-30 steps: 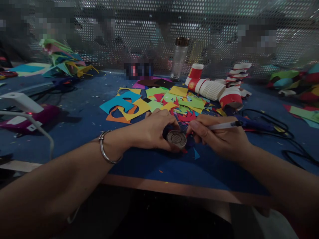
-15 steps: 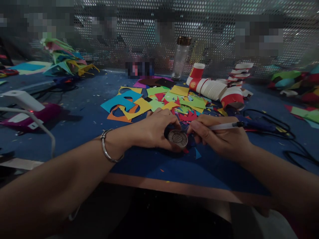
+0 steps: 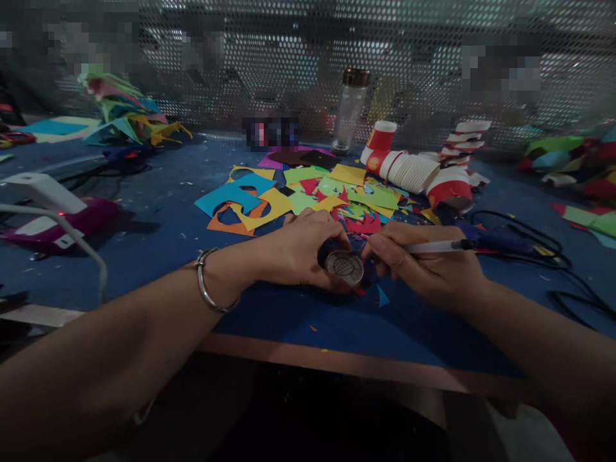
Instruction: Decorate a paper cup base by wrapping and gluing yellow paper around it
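Observation:
My left hand (image 3: 301, 250) is closed round a small dark round object (image 3: 342, 265) whose pale circular face points toward me; it rests on the blue table (image 3: 158, 244). My right hand (image 3: 428, 266) pinches a thin white stick (image 3: 430, 246), held like a pen, with its tip at the round object's right side. The stick's far end meets a dark blue tool (image 3: 495, 245) lying on the table. A metal bangle (image 3: 208, 285) circles my left wrist. Small red and blue paper bits (image 3: 381, 296) lie just beneath the hands.
Coloured cut paper pieces (image 3: 298, 196) are spread behind the hands. Red-and-white paper cups (image 3: 418, 172) lie stacked at the right, a clear bottle (image 3: 350, 110) stands by the perforated metal screen. Black cables (image 3: 543, 256) run right; a purple-and-white device (image 3: 52, 215) sits left. Folded paper heaps occupy both far corners.
Almost nothing has moved: both hands stay at the round object, with only a slight shift of the view.

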`<state>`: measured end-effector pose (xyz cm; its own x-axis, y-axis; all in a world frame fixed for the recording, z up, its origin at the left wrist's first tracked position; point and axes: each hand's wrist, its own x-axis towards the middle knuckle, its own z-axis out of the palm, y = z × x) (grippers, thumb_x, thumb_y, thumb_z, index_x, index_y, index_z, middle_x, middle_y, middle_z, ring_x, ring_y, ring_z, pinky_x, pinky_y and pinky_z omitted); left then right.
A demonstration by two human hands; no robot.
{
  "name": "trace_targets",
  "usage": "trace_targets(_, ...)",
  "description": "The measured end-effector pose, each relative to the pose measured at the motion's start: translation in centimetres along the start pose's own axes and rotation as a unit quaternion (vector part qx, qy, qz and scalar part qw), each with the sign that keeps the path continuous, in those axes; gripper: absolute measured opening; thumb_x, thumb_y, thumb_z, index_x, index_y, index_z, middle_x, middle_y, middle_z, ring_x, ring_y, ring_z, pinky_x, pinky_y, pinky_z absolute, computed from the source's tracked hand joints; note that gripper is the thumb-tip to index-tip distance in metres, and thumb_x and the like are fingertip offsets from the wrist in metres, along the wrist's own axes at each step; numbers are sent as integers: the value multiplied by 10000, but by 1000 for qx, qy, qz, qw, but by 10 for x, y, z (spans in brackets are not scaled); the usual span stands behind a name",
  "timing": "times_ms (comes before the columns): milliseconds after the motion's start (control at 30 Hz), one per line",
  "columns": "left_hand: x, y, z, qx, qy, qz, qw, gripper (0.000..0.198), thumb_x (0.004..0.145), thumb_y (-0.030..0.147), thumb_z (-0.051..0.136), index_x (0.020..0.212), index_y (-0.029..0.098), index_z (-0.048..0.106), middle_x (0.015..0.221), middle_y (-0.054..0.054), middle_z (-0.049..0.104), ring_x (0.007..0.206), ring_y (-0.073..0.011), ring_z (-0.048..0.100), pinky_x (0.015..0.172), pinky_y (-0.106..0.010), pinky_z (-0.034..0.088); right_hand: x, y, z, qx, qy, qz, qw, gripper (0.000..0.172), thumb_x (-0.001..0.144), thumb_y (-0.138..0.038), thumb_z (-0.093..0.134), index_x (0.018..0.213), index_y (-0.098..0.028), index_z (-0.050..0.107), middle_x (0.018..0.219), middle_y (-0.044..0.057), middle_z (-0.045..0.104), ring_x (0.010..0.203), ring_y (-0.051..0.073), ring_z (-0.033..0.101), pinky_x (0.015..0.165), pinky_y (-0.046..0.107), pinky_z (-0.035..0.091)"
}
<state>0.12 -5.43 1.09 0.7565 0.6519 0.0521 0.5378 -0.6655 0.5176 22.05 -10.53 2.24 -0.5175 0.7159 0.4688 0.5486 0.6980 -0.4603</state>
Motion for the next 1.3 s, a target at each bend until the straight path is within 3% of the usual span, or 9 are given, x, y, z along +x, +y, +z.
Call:
trace_targets(467, 0, 1, 0, 2, 0, -1, 1000, 518, 683, 543, 889, 1028, 215, 683, 1125, -75, 631, 1111, -304, 539, 919, -420, 384, 0, 1, 1, -8, 5, -9, 1000, 291, 1037, -256, 518, 790, -212, 667, 601, -16, 644, 513, 106, 596, 511, 234, 444)
trace_targets(767, 0, -2, 2, 9, 6, 7, 1000, 526, 688, 568, 874, 1033, 221, 682, 1146, -76, 637, 1107, -297, 544, 897, -406, 390, -1, 0, 1, -12, -7, 4, 1000, 317, 1047, -304, 512, 793, -220, 681, 596, -13, 656, 508, 113, 598, 490, 245, 441)
trace_targets(900, 1, -2, 1, 7, 4, 8, 1000, 522, 686, 570, 874, 1027, 226, 679, 1138, -75, 643, 1093, -296, 549, 895, -409, 398, -3, 3, 3, -12, 15, -5, 1000, 325, 1052, -323, 508, 797, -221, 682, 608, -7, 672, 502, 115, 591, 487, 253, 440)
trace_targets(1300, 0, 0, 0, -10, 0, 3, 1000, 538, 690, 537, 891, 1061, 208, 683, 1139, -72, 635, 1129, -300, 542, 939, -427, 388, -3, 2, 3, 7, 2, -10, 1000, 286, 1038, -245, 527, 802, -202, 683, 595, -18, 645, 495, 102, 594, 489, 226, 437)
